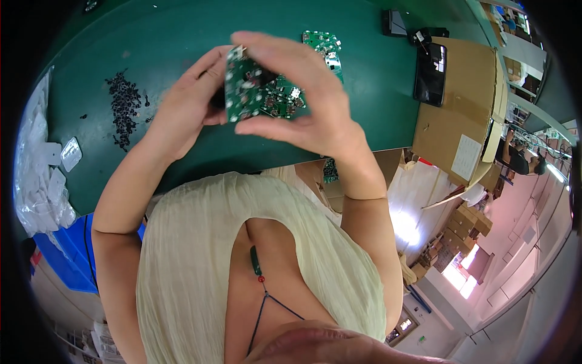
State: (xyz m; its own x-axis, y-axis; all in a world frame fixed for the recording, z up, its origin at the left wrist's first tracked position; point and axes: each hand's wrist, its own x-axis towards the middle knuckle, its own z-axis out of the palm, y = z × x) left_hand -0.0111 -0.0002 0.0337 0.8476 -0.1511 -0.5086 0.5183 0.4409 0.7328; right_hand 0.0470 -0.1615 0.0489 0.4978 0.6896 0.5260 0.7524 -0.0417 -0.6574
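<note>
A green circuit board with small mounted parts is held upright above the table, slightly blurred. My right hand curves around it from the right, fingertips at the upper edge and thumb near the lower edge. On the board's other side is my left hand, its fingers curled behind the board around something dark that is mostly hidden. More green circuit boards lie on the table beyond and between my hands, and another board is farther back. Left of my left hand, many small black parts are spread in a heap.
The green table has clear plastic bags along its left side. A black phone leans by a large cardboard box at the right. A dark box-shaped device stands at the back. Below the left edge is a blue bin.
</note>
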